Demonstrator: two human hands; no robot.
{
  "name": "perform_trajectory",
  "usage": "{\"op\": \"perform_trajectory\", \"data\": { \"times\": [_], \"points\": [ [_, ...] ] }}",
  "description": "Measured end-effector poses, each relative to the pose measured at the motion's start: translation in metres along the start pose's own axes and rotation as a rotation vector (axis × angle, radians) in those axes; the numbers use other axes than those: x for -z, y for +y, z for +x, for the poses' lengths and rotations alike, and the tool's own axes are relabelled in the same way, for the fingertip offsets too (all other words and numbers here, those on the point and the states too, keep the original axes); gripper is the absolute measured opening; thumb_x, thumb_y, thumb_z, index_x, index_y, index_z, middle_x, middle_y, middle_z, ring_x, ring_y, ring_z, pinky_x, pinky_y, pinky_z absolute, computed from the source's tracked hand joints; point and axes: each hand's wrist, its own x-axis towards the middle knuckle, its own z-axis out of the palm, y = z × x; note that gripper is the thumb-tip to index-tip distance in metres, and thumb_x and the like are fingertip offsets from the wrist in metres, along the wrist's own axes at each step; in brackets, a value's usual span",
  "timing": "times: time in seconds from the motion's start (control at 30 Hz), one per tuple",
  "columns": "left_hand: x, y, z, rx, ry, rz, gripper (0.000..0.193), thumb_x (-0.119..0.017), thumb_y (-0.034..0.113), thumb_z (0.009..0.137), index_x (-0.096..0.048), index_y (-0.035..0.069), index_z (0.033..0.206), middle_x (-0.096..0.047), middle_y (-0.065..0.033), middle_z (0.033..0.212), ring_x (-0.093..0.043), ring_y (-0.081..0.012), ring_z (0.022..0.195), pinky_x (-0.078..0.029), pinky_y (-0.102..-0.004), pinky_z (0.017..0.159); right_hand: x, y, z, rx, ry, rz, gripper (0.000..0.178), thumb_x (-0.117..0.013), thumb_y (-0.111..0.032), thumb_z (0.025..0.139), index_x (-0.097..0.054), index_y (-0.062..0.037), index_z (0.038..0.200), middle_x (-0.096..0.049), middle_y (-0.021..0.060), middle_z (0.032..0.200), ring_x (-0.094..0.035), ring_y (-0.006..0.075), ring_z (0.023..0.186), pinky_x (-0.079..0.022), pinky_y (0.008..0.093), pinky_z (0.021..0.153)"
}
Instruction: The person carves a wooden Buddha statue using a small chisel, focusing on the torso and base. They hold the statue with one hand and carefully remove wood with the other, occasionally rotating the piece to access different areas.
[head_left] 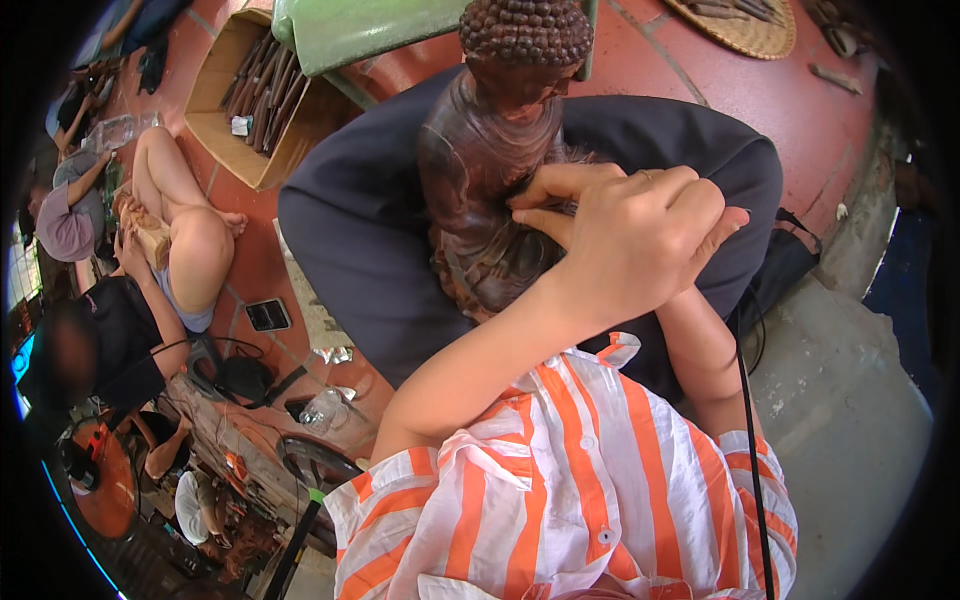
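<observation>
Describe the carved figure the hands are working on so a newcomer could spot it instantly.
Start at the person's dark-trousered lap in mid-picture. On it stands the dark brown wooden statue, under the left hand. Its knobbly, bead-covered head sets it apart.

Soft, even daylight, faint shadows, sharp centre, strong fisheye bending and black vignette at edges.

The left hand [625, 250] is raised on a bent arm, fingers curled into a loose fist, covering most of the right hand [735, 225], whose forearm rises beneath it.
</observation>
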Motion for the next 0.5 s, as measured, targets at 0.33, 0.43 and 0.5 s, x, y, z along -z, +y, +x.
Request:
{"op": "perform_trajectory", "data": {
  "times": [0.33, 0.43, 0.5],
  "points": [
    [-0.004, 0.005, -0.001, 0.029, -0.018, 0.009, 0.032, -0.066, 0.027, 0.086, -0.049, 0.008, 0.067, -0.052, -0.0048, 0.06, -0.059, -0.0223, 0.051, -0.043, -0.0357, 0.046, -0.008, 0.009, -0.005, -0.008, 0.078, 0.053, 0.031, -0.071, -0.033, 0.081, -0.069, -0.0047, 0.092, -0.071, -0.0009, 0.095, -0.067, 0.0148, 0.089, -0.048, 0.026, 0.083],
    [-0.003, 0.005, 0.004, 0.051, -0.051, 0.033, 0.032, -0.065, 0.028, 0.087, -0.049, 0.008, 0.067, -0.052, -0.0048, 0.06, -0.06, -0.0226, 0.052, -0.044, -0.036, 0.046, 0.002, 0.012, -0.005, 0.034, -0.007, -0.086, 0.032, -0.07, -0.034, 0.082, -0.068, -0.0056, 0.096, -0.071, 0.0002, 0.098, -0.066, 0.0139, 0.092, -0.048, 0.0261, 0.084],
    [-0.002, 0.003, 0.004, 0.058, -0.059, 0.013, 0.032, -0.064, 0.029, 0.087, -0.049, 0.008, 0.067, -0.053, -0.0048, 0.061, -0.06, -0.0227, 0.053, -0.044, -0.0363, 0.047, 0.008, 0.001, -0.004, 0.004, -0.024, -0.1, 0.03, -0.07, -0.033, 0.084, -0.068, -0.0059, 0.098, -0.071, 0.0009, 0.1, -0.066, 0.0131, 0.095, -0.048, 0.026, 0.084]
  ]
}}
